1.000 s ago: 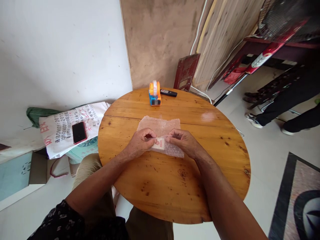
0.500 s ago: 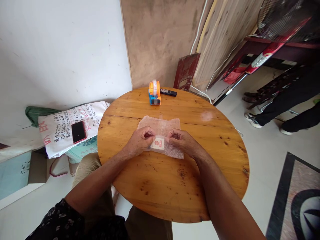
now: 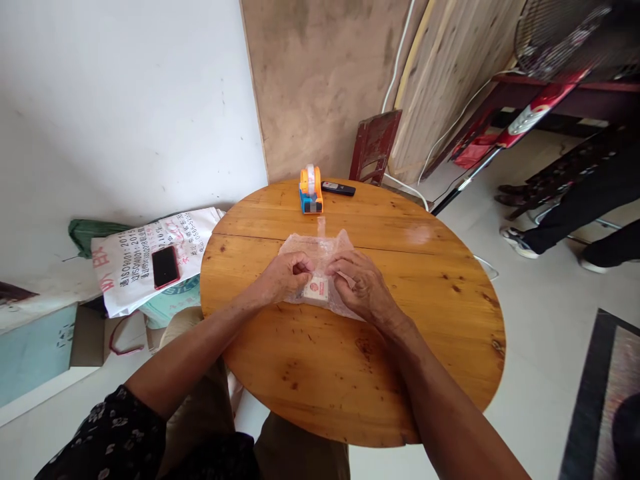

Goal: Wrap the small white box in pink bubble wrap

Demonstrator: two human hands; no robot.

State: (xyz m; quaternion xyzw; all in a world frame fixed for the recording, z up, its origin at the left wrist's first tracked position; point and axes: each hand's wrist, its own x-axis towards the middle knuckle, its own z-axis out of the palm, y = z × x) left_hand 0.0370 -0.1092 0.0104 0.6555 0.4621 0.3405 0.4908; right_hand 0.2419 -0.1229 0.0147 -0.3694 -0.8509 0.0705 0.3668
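Note:
A sheet of bubble wrap lies on the round wooden table, with a small white box with red print on its near part. My left hand is closed in a pinch at the box's upper left corner. On the other side, my right hand has its fingers bent together over the wrap, just right of the box. What sits between the fingertips of either hand is too small to make out. A clear strip of tape shows at the wrap's far edge.
At the table's far edge stand an orange and blue tape dispenser and a black remote. A phone lies on a white sack at left. Behind is a red chair; a person's legs show at right.
My right hand has moved slightly left and turned, its fingers now further over the wrap. The wrap's far right corner has risen. My left hand has barely moved. The view has shifted slightly.

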